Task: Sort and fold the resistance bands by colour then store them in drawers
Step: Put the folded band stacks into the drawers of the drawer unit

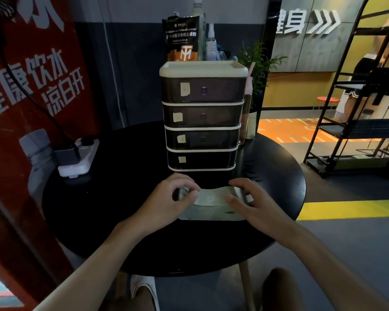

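Note:
A pale green resistance band (pixel 211 198) lies folded on a stack of similar pale bands (pixel 213 215) on the round black table (pixel 121 198), just in front of a dark drawer tower (pixel 202 122) with several shut, labelled drawers. My left hand (pixel 173 200) pinches the band's left end between thumb and curled fingers. My right hand (pixel 254 203) holds the band's right end, its fingers curled over the fold. Printed figures show on the top band between my hands.
A white power strip (pixel 79 158) with plugs sits at the table's left. A pouch (pixel 182 39) and bottles (pixel 210 43) stand on the tower. A pink bottle (pixel 248 95) and a potted plant (pixel 259 70) stand behind right. A black rack (pixel 355 122) is at the far right.

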`<state>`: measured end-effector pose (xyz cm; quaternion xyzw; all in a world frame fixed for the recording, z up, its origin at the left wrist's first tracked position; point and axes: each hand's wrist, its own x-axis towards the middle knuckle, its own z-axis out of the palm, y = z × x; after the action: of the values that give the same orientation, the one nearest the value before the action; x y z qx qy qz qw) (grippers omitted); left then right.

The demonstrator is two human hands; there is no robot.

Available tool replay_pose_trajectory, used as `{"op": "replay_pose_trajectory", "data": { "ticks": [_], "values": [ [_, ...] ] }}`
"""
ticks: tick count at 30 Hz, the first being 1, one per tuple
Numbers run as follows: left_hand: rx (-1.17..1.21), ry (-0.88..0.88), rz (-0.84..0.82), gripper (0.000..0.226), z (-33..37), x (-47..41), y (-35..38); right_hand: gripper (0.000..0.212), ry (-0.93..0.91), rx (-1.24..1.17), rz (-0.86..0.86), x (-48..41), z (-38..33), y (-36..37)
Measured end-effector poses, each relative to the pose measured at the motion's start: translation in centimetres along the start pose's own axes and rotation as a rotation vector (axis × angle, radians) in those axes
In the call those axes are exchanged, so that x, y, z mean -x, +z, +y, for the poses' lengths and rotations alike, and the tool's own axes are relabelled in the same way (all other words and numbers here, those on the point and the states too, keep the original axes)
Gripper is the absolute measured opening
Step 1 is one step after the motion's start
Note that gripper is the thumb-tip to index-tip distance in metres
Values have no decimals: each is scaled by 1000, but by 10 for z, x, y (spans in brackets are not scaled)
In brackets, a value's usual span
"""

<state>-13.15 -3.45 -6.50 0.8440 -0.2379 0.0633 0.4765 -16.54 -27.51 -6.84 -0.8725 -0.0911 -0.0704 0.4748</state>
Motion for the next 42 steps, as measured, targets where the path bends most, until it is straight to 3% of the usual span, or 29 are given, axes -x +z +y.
{"op": "replay_pose_trajectory", "data": {
  "ticks": [7, 12, 15, 17, 20, 26, 33, 42],
  "values": [
    [22, 26, 6, 11, 3, -8, -4, 27, 7, -37, 30, -18, 3, -14],
    [114, -35, 181, 8, -2, -34, -16, 21, 66, -121, 59, -51, 5, -21],
    [117, -130, 312, 10, -15, -54, -21, 36, 121, -161, 85, -79, 15, -21],
    [95, -213, 359, 33, -29, -67, -20, 51, 165, -207, 89, -96, 23, -20],
    [113, -294, 331, 70, -47, -82, -14, 72, 195, -257, 61, -116, 33, -17],
    [84, -231, 293, 79, -66, -103, -8, 66, 141, -267, 82, -144, 43, -5],
    [38, -204, 269, 64, -73, -116, -12, 73, 128, -320, 38, -162, 50, -5],
    [22, -265, 207, 65, -66, -97, -15, 88, 136, -272, 24, -141, 44, -13]
  ]
}}
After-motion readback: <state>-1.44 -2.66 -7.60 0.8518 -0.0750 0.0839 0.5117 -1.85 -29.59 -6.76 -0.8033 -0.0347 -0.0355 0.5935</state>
